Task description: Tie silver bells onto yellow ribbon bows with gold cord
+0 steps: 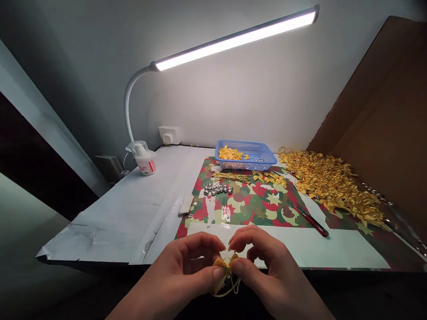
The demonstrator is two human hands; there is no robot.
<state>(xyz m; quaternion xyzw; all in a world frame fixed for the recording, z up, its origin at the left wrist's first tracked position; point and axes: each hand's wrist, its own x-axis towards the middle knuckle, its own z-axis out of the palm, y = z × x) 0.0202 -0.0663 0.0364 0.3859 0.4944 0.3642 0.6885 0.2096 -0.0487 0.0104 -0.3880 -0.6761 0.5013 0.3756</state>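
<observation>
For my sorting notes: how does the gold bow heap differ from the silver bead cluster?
The gold bow heap is large and piled beside the cardboard; the silver bead cluster is small and low. The heap's pieces are pointed, the cluster's rounded. Both look shiny.

Red print (147, 167) marks the white bottle (141, 154) (too small to read, though).
</observation>
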